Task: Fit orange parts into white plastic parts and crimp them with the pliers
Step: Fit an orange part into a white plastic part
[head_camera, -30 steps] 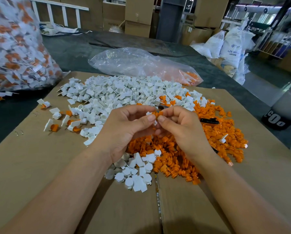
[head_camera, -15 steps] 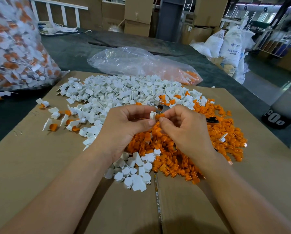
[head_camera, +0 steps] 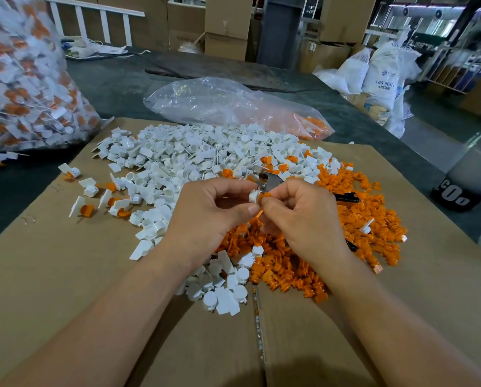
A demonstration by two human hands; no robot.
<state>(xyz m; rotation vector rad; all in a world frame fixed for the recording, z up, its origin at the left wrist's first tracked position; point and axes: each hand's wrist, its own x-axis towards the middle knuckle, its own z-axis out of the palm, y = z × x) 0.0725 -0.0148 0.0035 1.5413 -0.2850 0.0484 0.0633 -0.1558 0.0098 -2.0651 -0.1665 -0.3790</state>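
Note:
My left hand (head_camera: 214,216) pinches a small white plastic part (head_camera: 253,196) between thumb and fingers. Right against it, my right hand (head_camera: 297,219) pinches an orange part (head_camera: 265,195); the two parts touch at my fingertips. The pliers (head_camera: 271,180) lie in my right palm, with the metal jaws sticking out above the fingers and the black handles (head_camera: 345,197) showing past the hand. Both hands hover over a heap of white parts (head_camera: 191,163) and a heap of orange parts (head_camera: 359,219) on a cardboard sheet (head_camera: 52,275).
Several joined white-and-orange pieces (head_camera: 85,209) lie at the left of the cardboard. A big clear bag of joined pieces (head_camera: 18,79) stands at the far left. A clear bag with some orange parts (head_camera: 233,107) lies behind the heaps. The table edge runs along the right.
My hands have drawn the white part and the orange part tighter together and lifted them slightly. The pliers' jaws now show more clearly above my right fingers.

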